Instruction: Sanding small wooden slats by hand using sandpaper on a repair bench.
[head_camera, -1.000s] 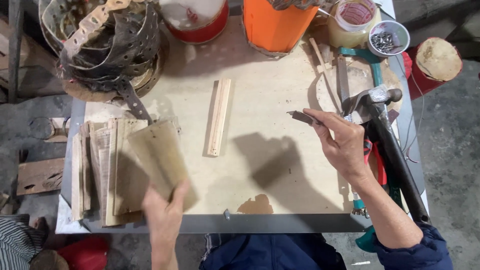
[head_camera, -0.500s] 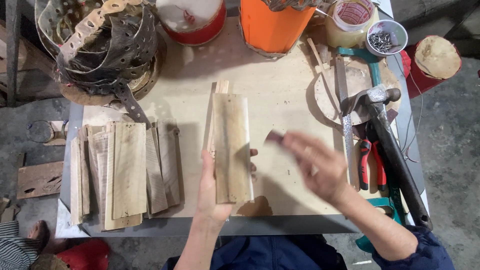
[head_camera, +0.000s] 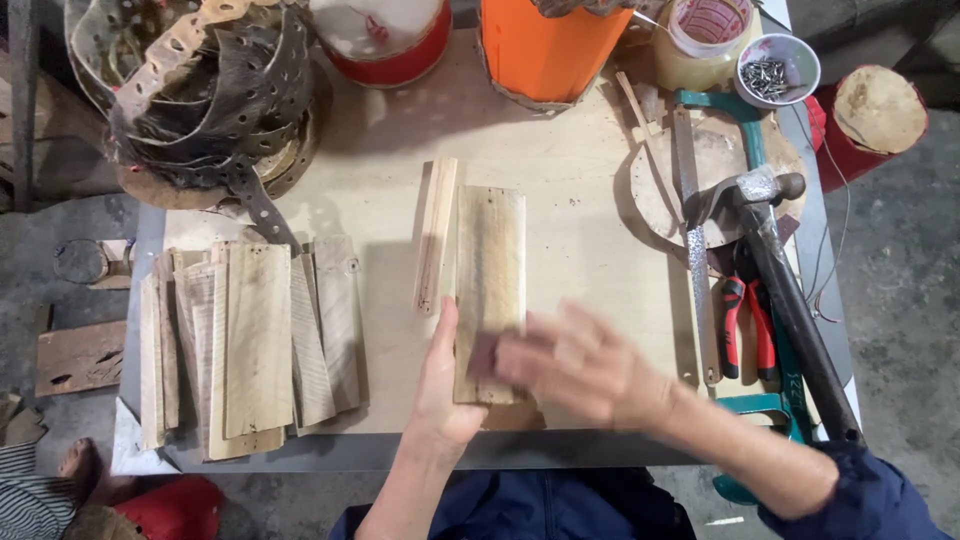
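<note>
We are steadying a flat wooden slat with our left hand, which is lying open along the slat's left edge near its close end, thumb and palm pressing against the wood. Our right hand is blurring over the near end of the same slat, fingers curled around a small dark block that is touching the slat's surface; we cannot tell exactly how tight that grip is because of the blur. The slat is lying lengthwise in the middle of the workbench, its far end pointing away from us.

Just to the left of the slat, a thin wooden strip is lying parallel to it, close beside but apart. Further left, a stack of similar slats is sitting near the bench's front left corner. Behind that, a coil of perforated metal strapping is resting at the far left. To our right, a hammer, a hacksaw and red-handled pliers are lying along the bench's right edge. At the far side, an orange bucket, a red and white container and a small cup of nails are standing in a row.
</note>
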